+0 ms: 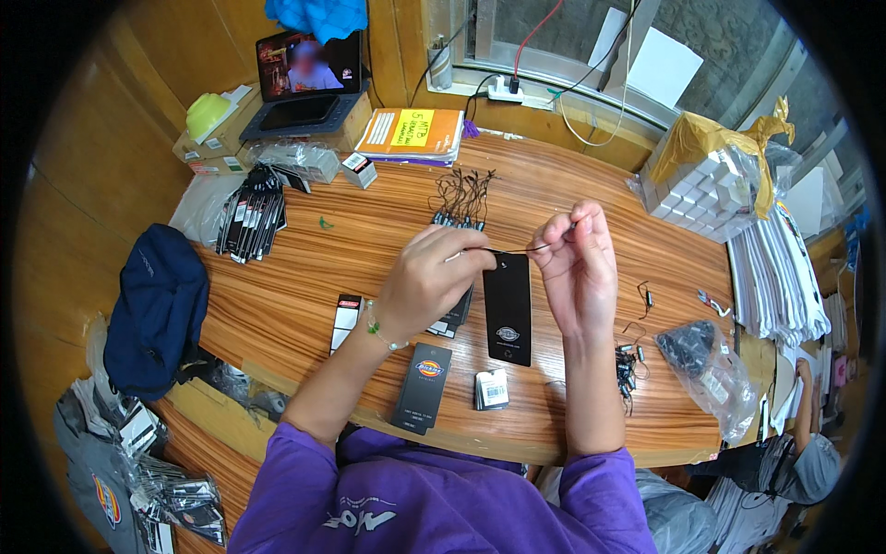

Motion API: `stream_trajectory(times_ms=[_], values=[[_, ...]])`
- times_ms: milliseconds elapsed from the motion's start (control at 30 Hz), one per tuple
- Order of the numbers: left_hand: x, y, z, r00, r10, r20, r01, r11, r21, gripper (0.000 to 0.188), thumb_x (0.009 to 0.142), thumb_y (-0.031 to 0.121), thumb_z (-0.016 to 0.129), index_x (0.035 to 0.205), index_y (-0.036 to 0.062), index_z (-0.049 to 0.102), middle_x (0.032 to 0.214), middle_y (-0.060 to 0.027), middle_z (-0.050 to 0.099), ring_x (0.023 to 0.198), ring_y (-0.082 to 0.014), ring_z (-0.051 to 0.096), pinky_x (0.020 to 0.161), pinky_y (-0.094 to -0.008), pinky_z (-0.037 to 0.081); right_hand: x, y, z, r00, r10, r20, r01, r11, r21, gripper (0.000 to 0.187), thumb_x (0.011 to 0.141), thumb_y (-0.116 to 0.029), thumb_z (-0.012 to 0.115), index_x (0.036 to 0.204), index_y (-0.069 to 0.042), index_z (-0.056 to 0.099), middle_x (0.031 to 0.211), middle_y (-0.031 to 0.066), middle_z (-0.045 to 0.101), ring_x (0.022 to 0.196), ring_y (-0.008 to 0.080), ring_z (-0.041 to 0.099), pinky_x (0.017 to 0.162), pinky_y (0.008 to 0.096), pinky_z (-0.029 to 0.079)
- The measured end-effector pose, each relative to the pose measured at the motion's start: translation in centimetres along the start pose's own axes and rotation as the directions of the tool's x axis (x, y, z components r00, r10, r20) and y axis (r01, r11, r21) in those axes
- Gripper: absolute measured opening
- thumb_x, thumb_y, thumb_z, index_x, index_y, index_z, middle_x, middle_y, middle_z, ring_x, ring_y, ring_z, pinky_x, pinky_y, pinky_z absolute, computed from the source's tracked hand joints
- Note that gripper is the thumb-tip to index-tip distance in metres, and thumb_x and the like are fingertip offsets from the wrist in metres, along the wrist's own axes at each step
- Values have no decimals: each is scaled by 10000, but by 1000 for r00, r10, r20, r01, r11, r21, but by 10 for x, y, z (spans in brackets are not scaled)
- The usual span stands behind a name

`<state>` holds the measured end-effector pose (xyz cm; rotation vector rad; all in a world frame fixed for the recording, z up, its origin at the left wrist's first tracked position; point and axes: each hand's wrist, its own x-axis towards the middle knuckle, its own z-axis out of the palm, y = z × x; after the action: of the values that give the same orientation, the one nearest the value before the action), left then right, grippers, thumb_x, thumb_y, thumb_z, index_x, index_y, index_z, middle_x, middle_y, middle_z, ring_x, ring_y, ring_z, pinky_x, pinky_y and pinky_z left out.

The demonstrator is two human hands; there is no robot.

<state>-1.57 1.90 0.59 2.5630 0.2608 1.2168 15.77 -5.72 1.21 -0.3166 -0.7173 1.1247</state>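
A black hang tag (508, 300) hangs upright over the table's middle, its top edge at the fingertips of my left hand (423, 282). That hand is closed in a pinch on the tag's thin black string (519, 251), close to the tag. To the right, my right hand (583, 277) is raised and pinches the string's other end, which has a small dark piece on it. The string is stretched between both hands. Below them lie a stack of dark grey hang tags (425, 379) and a small stack of white barcode labels (492, 390). More tags lie partly hidden under my left hand.
Bundled black strings (466, 198) lie beyond my hands, loose ones (630, 369) to the right. A plastic bag (711, 379), paper stacks (780, 277) and a wrapped block of white boxes (706, 189) line the right side. At left are fanned tags (251, 217) and a navy pouch (155, 314).
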Motion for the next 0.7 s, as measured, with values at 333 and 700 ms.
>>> stream_trajectory(times_ms=[333,700], values=[[3,16,9,861,-414,295,507,643,-574,342,786,189,674,1030,-15,546,1023,-97,583,973,-157,561,815,-291,465,-5,2,11,998,30,-46,-37,986,-165,116,926,-174,482,967,-68,456,902,176,614,821,233,622,762,337,515],[-1,11,7,815,-526,242,522,485,-702,105,802,1,621,840,12,524,932,-50,508,878,-66,510,774,-212,455,-4,-4,7,998,-39,-49,33,994,-105,118,935,-182,462,989,-77,458,889,159,615,819,232,625,756,350,513]])
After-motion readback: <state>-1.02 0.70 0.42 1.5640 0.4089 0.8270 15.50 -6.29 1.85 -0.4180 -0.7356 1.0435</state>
